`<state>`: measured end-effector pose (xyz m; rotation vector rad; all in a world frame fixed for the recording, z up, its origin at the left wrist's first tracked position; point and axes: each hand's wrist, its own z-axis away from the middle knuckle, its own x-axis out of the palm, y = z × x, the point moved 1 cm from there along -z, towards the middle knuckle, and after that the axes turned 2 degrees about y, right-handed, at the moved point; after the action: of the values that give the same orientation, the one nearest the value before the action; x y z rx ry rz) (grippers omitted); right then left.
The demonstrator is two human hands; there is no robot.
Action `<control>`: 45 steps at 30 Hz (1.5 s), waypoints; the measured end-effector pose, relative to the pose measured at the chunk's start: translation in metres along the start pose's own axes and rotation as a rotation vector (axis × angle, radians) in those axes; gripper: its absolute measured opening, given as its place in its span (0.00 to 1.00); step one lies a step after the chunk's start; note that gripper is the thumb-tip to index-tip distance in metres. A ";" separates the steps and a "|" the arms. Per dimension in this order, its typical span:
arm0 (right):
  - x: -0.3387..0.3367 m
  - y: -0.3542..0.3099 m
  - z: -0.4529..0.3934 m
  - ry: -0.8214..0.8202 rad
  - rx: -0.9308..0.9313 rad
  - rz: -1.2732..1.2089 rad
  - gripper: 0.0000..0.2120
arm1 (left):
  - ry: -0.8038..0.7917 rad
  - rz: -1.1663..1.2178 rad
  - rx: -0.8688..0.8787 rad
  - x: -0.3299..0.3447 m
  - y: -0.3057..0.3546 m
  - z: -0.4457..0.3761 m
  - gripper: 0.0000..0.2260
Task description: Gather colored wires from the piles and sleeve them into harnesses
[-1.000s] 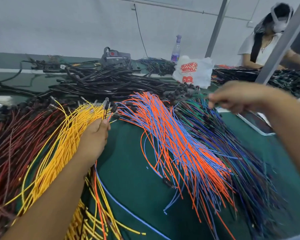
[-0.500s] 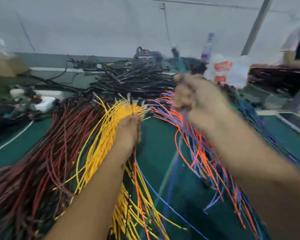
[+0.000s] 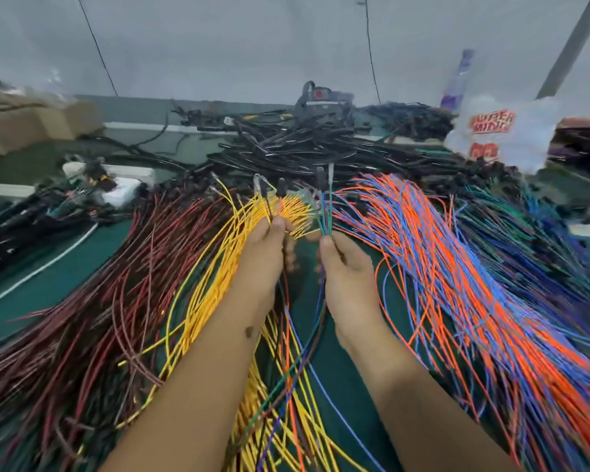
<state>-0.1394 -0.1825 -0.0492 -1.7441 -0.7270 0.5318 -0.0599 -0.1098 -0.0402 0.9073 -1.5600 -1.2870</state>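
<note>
A green-topped table (image 3: pixel 65 277) carried red wires (image 3: pixel 99 301) left of the hands, orange-blue wires (image 3: pixel 457 267) right, black harnesses (image 3: pixel 304 148) beyond them.

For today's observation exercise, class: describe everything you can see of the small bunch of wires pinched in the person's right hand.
The bunch of wires is a few thin, plastic-coated strands, green and blue, standing nearly upright from the right hand, whose thumb and fingers pinch them. Their top ends carry small dark and pale terminals. Below the hand the strands trail down toward the camera over the green table.
</note>
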 end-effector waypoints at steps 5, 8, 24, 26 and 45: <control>0.001 -0.008 0.003 0.055 -0.120 0.023 0.10 | -0.084 0.054 -0.050 0.007 0.003 0.011 0.12; 0.001 -0.003 0.001 0.080 -0.142 0.410 0.12 | -0.114 0.073 -0.100 0.011 0.002 0.014 0.12; 0.011 -0.012 0.005 -0.245 0.273 -0.338 0.20 | -0.265 0.180 -0.224 0.014 0.010 0.023 0.13; 0.005 -0.014 0.001 -0.275 0.408 -0.492 0.12 | -0.411 0.146 -0.227 0.016 0.007 0.024 0.14; -0.074 -0.078 -0.068 0.199 0.050 -0.203 0.20 | -0.698 -0.096 -0.256 0.016 0.057 0.050 0.12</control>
<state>-0.1617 -0.2664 0.0437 -1.6273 -0.7325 0.2320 -0.1120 -0.0977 0.0160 0.3792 -1.8129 -1.9564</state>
